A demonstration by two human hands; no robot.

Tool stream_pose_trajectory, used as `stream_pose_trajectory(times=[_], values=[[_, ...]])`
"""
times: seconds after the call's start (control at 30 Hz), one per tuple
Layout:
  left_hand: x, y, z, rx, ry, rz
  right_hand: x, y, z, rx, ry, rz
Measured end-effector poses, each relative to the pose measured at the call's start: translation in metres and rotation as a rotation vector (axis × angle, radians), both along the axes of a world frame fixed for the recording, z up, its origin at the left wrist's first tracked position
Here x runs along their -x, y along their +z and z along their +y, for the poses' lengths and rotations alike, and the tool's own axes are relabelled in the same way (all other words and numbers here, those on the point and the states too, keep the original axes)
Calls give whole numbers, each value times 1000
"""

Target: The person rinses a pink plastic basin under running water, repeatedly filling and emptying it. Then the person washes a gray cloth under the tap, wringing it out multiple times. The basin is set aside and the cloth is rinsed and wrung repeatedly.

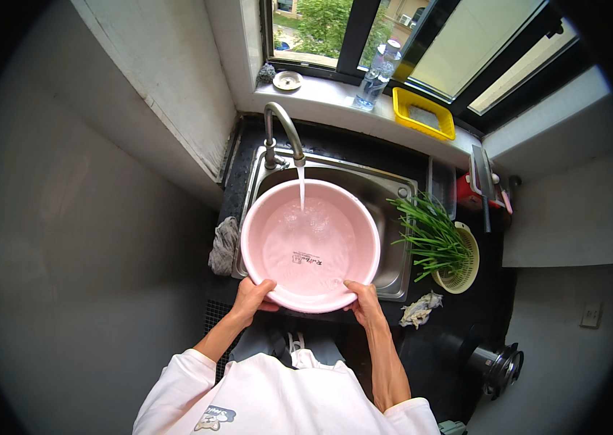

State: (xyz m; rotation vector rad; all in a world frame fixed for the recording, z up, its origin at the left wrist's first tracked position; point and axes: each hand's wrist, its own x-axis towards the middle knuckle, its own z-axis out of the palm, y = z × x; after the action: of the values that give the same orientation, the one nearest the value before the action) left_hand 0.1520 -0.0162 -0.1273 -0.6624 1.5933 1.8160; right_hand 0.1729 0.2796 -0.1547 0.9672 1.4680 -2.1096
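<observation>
A round pink plastic basin [268,273] rests over the stainless steel sink [393,272], covering much of it. Water streams from the curved metal faucet [282,116] into the basin, where the surface ripples. My left hand [251,297] grips the near-left rim, thumb on top and fingers curled underneath. On the near-right rim my right hand [364,300] holds on the same way. The undersides of both grips are partly hidden by the basin.
Right of the sink, green stalks [433,235] lean out of a cream colander [471,272]. A crumpled cloth [421,310] lies nearer me, a grey rag [224,246] at the left. A cleaver [482,177] stands by a red container. The sill holds a plastic bottle [377,80] and yellow basket [433,130].
</observation>
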Motion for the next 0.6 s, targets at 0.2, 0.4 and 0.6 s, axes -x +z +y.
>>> stream_pose_trajectory(times=[0.2, 0.4, 0.6], values=[[13, -6, -15, 219, -9, 123, -2, 1, -1, -12, -24, 12], [72, -19, -56, 544, -15, 441, -8, -1, -2, -33, -25, 17], [165, -39, -44, 600, -123, 648, -19, 3, -8, -39, -87, 16]])
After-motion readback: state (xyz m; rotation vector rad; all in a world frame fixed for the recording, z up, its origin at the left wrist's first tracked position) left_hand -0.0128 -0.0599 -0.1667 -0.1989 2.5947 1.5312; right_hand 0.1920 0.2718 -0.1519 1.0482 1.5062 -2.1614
